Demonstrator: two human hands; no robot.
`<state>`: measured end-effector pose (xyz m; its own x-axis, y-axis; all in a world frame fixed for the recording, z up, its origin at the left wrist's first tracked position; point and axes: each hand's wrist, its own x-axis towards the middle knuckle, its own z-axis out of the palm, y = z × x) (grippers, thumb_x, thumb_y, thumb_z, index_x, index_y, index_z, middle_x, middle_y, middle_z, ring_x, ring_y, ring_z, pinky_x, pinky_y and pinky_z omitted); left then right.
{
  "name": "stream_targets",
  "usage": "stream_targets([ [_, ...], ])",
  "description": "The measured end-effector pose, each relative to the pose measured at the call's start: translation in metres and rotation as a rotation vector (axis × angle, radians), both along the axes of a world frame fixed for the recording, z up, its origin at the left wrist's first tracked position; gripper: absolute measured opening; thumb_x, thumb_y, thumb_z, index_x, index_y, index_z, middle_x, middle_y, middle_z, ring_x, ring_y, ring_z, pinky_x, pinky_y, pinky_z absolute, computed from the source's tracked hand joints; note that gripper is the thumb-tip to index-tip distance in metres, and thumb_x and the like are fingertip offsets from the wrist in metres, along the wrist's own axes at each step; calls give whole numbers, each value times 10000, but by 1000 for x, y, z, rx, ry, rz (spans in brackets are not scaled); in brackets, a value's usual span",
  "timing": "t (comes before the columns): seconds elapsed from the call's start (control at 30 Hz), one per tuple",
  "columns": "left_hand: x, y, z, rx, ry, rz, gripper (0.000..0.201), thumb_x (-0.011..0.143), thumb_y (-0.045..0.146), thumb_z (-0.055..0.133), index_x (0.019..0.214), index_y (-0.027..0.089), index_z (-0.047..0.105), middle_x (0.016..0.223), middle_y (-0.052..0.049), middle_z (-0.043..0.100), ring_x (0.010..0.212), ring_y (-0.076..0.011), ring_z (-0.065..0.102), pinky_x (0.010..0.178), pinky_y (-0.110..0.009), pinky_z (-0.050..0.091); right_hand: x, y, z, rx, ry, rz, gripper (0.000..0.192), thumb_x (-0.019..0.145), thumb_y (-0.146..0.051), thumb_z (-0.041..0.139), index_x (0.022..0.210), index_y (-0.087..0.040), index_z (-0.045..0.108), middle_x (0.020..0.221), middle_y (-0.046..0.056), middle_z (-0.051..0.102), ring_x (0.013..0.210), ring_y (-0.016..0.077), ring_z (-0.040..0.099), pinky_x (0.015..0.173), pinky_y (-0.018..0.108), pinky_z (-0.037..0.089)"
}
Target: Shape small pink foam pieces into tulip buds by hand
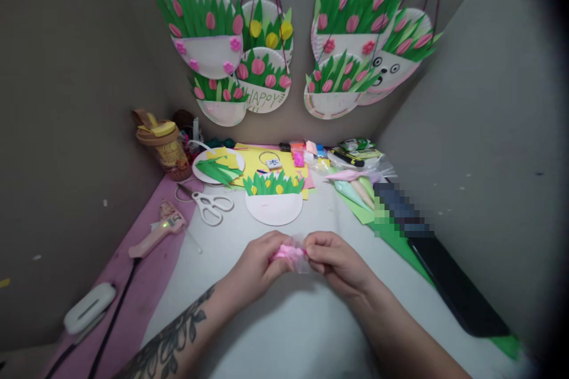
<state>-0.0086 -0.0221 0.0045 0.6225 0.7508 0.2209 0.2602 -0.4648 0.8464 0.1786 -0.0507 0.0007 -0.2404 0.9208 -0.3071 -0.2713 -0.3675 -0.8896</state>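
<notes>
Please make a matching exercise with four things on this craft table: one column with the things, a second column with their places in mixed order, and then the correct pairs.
Things:
1. pink lump
2. scissors
3. glue gun
4. paper plate with green grass

Places:
A. on the pink sheet at the left side of the table
B. pinched between the left hand and right hand
C. on the white surface, just beyond the hands
D. between the glue gun and the grass plate

Pairs: 1-B, 2-D, 3-A, 4-C
</notes>
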Motion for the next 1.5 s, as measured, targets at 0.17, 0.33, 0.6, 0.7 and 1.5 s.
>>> stream_targets([
  [0.17, -1, 1, 1, -17, -10, 9, 121, 863, 267, 516, 862, 180, 600, 795, -17, 604, 719, -139, 543, 659, -235, 409, 5, 0, 1, 22, 11, -45, 274, 610, -376, 730, 565, -146, 587, 397, -55, 427, 412, 52, 257, 460, 243, 102],
  [0.33, 0, 2, -2, -24, -7, 10, 137, 861, 283, 527, 900, 182, 612, 837, -26, 624, 763, -150, 562, 695, -245, 416, 7, -1, 5, 50, 0, -80, 291, 605, -399, 734, 569, -145, 595, 384, -50, 428, 404, 54, 270, 444, 235, 115],
  [0.6, 1, 2, -3, -59, -24, 7, 190, 867, 323, 515, 914, 169, 617, 830, -30, 625, 740, -148, 551, 684, -240, 410, 8, -5, 12, 331, -316, -193, 229, 729, -346, 686, 600, -167, 624, 542, -2, 590, 549, 113, 511, 566, 240, 398],
  [0.7, 0, 2, -3, -74, -31, 8, 234, 872, 368, 506, 923, 168, 616, 839, -36, 633, 742, -153, 554, 685, -245, 415, 6, -8, 13, 415, -455, -209, 219, 764, -351, 656, 635, -175, 643, 608, 13, 629, 594, 132, 550, 582, 247, 432],
  [1.5, -24, 18, 8, -384, 45, 131, 434, 756, 294, 637, 1174, 181, 610, 1109, -107, 662, 921, -210, 608, 801, -354, 477, -8, -10, 8, 277, -391, -101, 177, 817, -342, 582, 759, -176, 604, 627, -12, 608, 573, 104, 510, 545, 220, 378],
])
